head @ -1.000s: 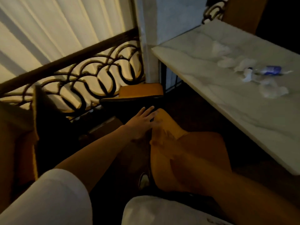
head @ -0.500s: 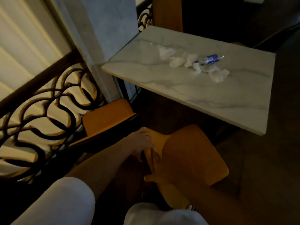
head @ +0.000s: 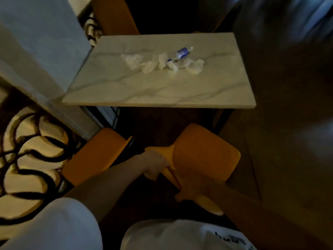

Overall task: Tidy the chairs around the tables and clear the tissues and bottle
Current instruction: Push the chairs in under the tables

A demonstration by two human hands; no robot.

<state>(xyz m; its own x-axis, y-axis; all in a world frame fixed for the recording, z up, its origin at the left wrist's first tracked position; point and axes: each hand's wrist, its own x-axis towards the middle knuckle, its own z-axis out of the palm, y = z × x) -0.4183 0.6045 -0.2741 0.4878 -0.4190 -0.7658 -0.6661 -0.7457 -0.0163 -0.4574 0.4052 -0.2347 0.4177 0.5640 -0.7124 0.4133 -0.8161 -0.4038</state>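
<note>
An orange chair (head: 203, 152) stands in front of the marble table (head: 162, 91), its seat facing the table. My left hand (head: 155, 164) grips the left end of its backrest. My right hand (head: 189, 188) holds the backrest further right, dim and hard to make out. A second orange chair (head: 95, 156) stands to the left, by the railing. On the table lie several crumpled white tissues (head: 162, 63) and a small clear bottle with a blue label (head: 182, 52) on its side.
A black scrolled iron railing (head: 30, 156) runs along the left, with a grey pillar (head: 45, 42) beside the table. Another orange chair back (head: 111, 17) rises beyond the table's far edge. Dark wooden floor lies to the right.
The view has swung right and the table now lies straight ahead. The held chair has turned square to the table, and my left hand has closed on its backrest.
</note>
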